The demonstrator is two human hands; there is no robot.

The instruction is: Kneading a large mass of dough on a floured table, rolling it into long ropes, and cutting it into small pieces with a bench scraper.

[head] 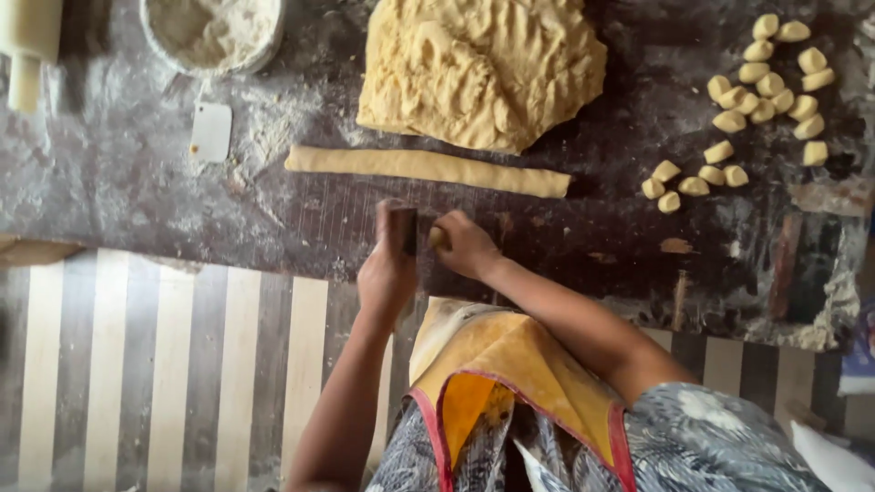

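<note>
Left hand (387, 269): fingers clenched round a small dark flat scraper (404, 230), held upright with its edge down on the surface.
Right hand (463, 244): fingers curled over a small pale-yellow dough piece (438, 237), pinching it just beside the scraper blade.
Surface (137, 182): dark, worn, streaked with white flour, rough and patchy; dried crust clings along the right-hand edge.
Dough rope (428, 169): long, smooth, even cylinder of yellow dough, lying across the surface just beyond the hands, apart from them.
Dough mass (478, 68): big, lumpy, creased mound, same yellow, matte, its near edge close to the rope.
Cut pieces (756, 100): a loose cluster of small rounded pillow-shaped nuggets at far right, well apart from the hands.
Bowl (214, 32): round, pale, holding clumped flour, at the top left.
White card scraper (211, 131): thin rounded rectangle, flat on the flour below the bowl.
Rolling pin (27, 46): pale, cylindrical, at the top-left corner, partly out of view.
Apron (510, 374): yellow cloth with red trim, over a grey patterned garment.
Floor (137, 364): broad cream and dark stripes.
</note>
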